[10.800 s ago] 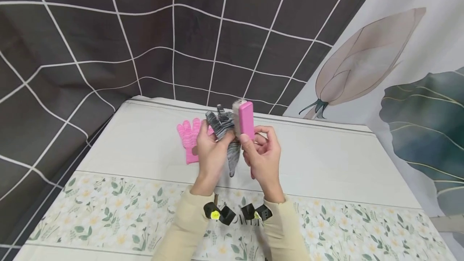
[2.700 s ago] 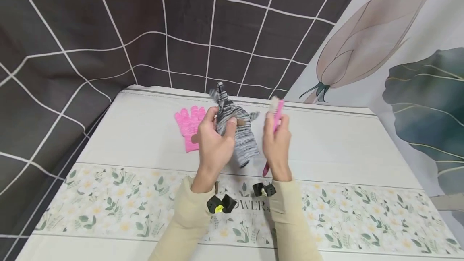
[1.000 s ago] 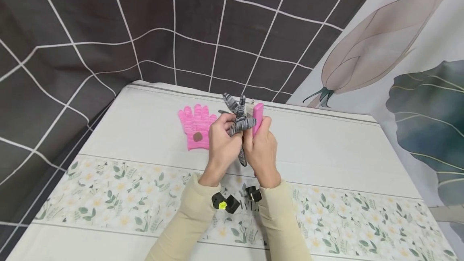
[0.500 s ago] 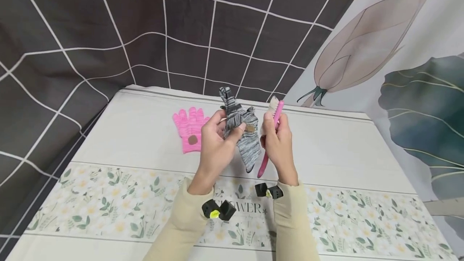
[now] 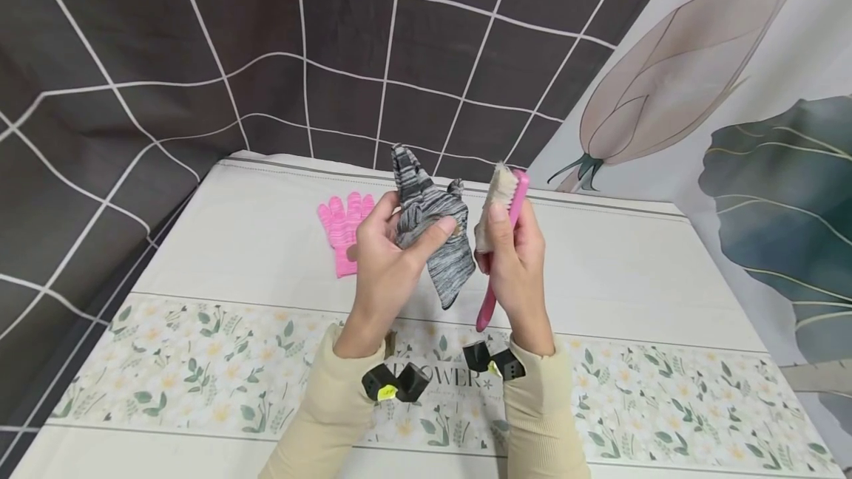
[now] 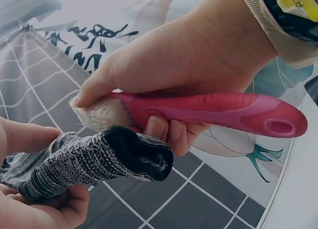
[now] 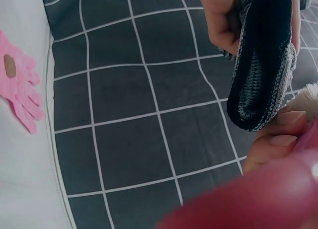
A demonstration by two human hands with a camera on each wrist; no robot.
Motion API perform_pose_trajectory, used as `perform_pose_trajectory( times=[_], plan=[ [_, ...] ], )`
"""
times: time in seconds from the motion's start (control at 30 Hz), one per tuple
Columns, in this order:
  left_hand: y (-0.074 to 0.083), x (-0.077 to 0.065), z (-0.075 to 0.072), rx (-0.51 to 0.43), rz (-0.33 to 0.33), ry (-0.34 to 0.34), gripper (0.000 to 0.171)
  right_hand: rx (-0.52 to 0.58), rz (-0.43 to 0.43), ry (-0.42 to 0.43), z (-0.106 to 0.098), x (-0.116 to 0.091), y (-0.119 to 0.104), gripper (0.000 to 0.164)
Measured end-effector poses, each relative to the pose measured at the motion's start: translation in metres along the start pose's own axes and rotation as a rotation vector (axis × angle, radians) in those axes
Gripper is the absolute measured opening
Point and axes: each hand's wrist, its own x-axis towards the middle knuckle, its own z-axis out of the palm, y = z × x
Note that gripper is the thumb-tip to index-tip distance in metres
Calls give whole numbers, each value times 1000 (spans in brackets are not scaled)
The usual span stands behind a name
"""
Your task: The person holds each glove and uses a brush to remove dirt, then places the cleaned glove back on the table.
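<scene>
A grey-black knitted glove (image 5: 431,207) is held up over the table, gripped by my left hand (image 5: 389,268) with the thumb pressed on its face beside a small brown patch. My right hand (image 5: 522,276) grips a pink brush (image 5: 488,309) just to the right, thumb against the pale bristles. The bristles stand a short way from the glove, angled toward it. In the left wrist view the red-and-pink handle (image 6: 223,112) points away, and the dark cuff (image 6: 139,152) gapes near the right fingertips. The right wrist view looks into that cuff (image 7: 261,65).
A pink knitted glove (image 5: 342,228) with a brown dot lies flat on the white table cover (image 5: 253,242), partly behind my left hand. A dark gridded curtain (image 5: 353,43) rises beyond the far edge. A floral band (image 5: 220,375) crosses the cover nearer me.
A second ago brush and grey glove were together, with my hands close. Now they are apart, the glove turned to show its cuff and patch. Since half a second ago both have risen slightly.
</scene>
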Motion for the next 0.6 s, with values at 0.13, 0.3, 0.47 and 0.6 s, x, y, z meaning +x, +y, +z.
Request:
perform_pose_trajectory(
  times=[0.13, 0.3, 0.47, 0.6],
  plan=[
    [0, 0, 0, 7, -22, 3, 33, 10, -4, -3, 0, 0, 1, 15],
    [-1, 1, -1, 19, -49, -6, 34, 22, -13, -12, 2, 0, 0, 15],
    [-1, 1, -1, 33, -69, -26, 36, 6, 15, 0, 3, -1, 1, 16],
    [-1, 1, -1, 25, -74, -37, 34, -14, 25, -3, 3, -1, 3, 17]
  ],
)
